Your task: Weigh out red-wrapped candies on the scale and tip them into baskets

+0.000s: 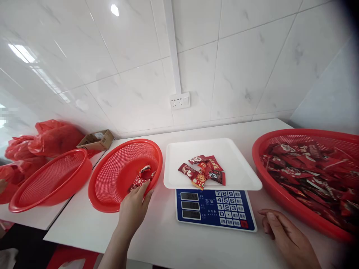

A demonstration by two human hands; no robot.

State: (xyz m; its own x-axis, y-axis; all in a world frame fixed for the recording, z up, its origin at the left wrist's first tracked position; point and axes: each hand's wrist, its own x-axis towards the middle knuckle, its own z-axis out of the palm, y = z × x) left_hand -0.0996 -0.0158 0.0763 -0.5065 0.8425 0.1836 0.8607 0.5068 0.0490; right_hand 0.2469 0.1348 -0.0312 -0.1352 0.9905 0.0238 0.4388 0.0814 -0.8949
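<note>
My left hand (135,205) reaches over the near right rim of a red mesh basket (112,175), fingers stretched out and thumb apart. Just past its fingertips lie a few red snack packets (139,181); whether the fingers touch them is hard to tell. On the table between the scale and a fuller basket rests my right hand (283,233), loosely closed, the thumb against the index finger and nothing visible in it. Several small red packets (202,171) lie loosely heaped on the white pan (235,168) of a digital scale with a blue keypad panel (211,224).
At right stands a large red basket (259,164) full of packets. Another red basket (84,172) sits at left, beside red plastic bags (53,138) and a cardboard box (102,142). Part of another person's hand (2,185) shows at the left edge. A socket (180,101) is on the tiled wall.
</note>
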